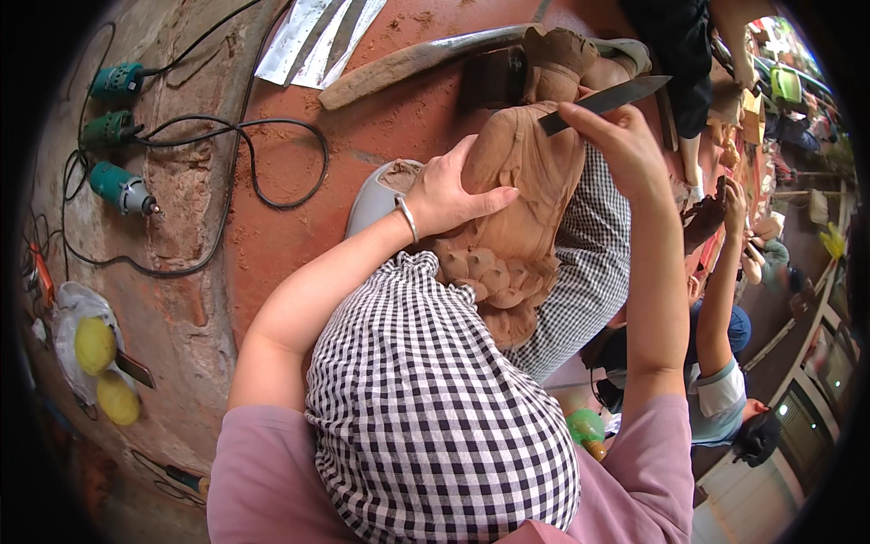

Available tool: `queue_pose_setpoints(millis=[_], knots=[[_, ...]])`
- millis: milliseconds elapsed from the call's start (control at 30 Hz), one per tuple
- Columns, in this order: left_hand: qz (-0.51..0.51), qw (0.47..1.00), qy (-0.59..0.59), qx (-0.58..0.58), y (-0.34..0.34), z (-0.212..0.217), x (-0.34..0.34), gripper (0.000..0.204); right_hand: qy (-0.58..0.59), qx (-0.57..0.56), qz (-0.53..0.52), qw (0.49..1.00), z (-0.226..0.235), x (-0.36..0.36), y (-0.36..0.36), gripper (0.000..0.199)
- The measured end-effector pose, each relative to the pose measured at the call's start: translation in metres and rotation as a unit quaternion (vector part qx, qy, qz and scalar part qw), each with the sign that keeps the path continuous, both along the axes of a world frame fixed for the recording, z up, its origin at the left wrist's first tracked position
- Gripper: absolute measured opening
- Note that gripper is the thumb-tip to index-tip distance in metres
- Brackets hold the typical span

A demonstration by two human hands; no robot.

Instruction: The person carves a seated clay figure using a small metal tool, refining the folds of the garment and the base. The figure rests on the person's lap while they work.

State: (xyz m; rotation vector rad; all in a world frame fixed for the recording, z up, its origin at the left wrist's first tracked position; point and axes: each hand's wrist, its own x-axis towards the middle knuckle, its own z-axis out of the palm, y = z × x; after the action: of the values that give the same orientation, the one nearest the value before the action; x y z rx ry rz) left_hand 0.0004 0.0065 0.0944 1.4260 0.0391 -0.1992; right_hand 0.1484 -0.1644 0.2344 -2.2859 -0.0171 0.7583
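A carved wooden statue (530,204) leans across my lap, its petal-like base towards me and its narrower end away from me. My left hand (444,195) grips its left side, the thumb stretched over the carved folds and the other fingers partly hidden round the edge. In my right hand (623,145) is a dark, flat, pointed blade (630,92), pinched between thumb and fingers. The blade's wide end lies on or just over the upper part of the statue; contact cannot be made out. Its point aims to the far right.
Green power tools (122,188) with looping black cables lie on the left. Yellow fruits (95,344) sit by a plastic bag. Beyond the statue are a long curved wooden piece (408,68) and silvery sheets (317,41). A grey tub (372,195) stands beside it. Other people (725,390) are at the right.
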Motion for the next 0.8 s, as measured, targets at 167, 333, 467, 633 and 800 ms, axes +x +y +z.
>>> queue_pose_setpoints(millis=[167,333,467,633,800], knots=[[0.011,1.0,-0.002,-0.003,-0.001,0.001,0.0,0.088,-0.09,-0.086,0.002,0.992,-0.008,0.002,0.007,0.051],[0.013,1.0,-0.003,-0.013,-0.002,0.0,0.001,0.087,-0.016,0.013,-0.045,0.999,-0.008,0.019,0.003,0.049],[0.004,1.0,0.003,-0.008,-0.002,0.002,0.001,0.087,-0.044,-0.065,-0.011,0.997,-0.016,0.015,-0.001,0.05],[0.006,1.0,-0.006,-0.01,0.0,0.002,0.0,0.086,0.001,0.005,-0.031,1.0,-0.011,0.021,0.006,0.047],[-0.007,1.0,0.003,-0.014,0.001,0.002,-0.001,0.081,-0.05,-0.043,-0.016,0.998,-0.019,0.011,-0.006,0.043]])
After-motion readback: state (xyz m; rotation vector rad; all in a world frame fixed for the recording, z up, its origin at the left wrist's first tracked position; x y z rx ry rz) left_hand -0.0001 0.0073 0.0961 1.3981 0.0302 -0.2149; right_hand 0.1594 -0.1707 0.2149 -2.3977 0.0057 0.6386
